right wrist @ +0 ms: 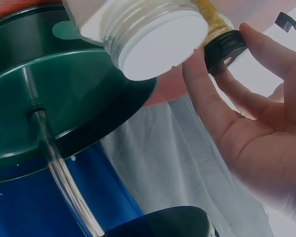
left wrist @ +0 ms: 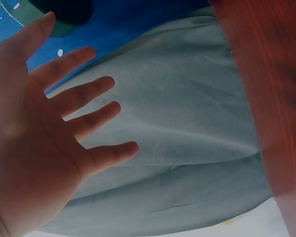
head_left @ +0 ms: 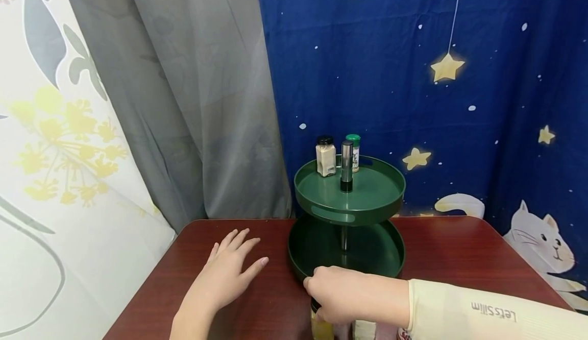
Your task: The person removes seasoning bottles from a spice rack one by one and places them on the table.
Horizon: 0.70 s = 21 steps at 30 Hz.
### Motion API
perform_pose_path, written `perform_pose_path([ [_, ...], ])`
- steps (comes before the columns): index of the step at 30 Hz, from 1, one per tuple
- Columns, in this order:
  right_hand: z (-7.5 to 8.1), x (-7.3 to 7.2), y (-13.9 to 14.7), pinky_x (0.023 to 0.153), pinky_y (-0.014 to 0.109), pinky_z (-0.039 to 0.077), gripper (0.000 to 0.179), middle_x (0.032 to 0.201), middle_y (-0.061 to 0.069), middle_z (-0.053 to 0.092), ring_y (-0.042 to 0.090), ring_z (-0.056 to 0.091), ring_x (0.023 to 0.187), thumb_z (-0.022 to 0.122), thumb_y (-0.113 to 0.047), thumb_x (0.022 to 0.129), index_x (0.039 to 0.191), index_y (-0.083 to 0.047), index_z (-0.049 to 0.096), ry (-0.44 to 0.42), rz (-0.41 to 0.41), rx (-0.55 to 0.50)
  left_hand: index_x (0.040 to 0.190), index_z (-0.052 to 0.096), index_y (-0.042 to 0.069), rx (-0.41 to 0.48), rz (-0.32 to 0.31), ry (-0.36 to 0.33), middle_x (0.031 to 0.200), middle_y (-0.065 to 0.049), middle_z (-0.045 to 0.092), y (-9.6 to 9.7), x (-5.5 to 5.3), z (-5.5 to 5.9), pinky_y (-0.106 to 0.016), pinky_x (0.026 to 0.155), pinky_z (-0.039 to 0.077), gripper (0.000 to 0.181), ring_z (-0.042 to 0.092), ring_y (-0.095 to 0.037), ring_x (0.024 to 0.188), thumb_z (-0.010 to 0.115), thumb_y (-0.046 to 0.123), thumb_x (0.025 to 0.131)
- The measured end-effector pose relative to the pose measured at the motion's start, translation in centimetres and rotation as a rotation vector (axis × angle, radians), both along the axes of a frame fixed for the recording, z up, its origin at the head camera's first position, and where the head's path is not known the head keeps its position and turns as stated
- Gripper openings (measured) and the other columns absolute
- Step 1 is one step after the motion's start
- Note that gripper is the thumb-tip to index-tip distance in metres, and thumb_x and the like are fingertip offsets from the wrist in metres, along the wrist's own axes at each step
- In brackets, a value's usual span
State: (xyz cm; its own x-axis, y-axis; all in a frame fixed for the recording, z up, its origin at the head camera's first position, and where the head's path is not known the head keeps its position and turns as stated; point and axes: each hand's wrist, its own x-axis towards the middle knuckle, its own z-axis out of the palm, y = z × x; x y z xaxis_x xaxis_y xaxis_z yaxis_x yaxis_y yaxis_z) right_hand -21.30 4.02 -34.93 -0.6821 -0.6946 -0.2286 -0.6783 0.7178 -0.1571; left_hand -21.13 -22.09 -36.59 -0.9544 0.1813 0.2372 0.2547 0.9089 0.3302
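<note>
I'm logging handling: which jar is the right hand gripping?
The black-lidded jar with yellow contents, held at its lid by the right hand. Its neighbour has a white top; the black-lidded jar on the upper tray is pale inside.

Right of the green stand (head_left: 367, 217), bare desk (head_left: 445, 250) leaves passage; over its lower tray (head_left: 374, 245), the upper tray (head_left: 374, 187) and central post (head_left: 344, 239) restrict entry; before it, the yellow jar (head_left: 322, 330) and white-lidded jar (right wrist: 163, 44) obstruct.
</note>
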Motion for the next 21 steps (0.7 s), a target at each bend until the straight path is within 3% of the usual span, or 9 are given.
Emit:
perform_pose_path([
  [21,0.37,-0.15,-0.38,0.060,0.020,0.052,0.020,0.078,-0.008,0.064,0.002,0.057,0.065,0.087,-0.028,0.089,0.105,-0.020,0.077,0.019,0.013,0.054,0.144,0.066,0.021,0.000,-0.006,-0.005,0.165,-0.011,0.050,0.20,-0.13,-0.22,-0.080,0.121,0.026,0.054,0.036,-0.042,0.158,0.066,0.054,0.102],
])
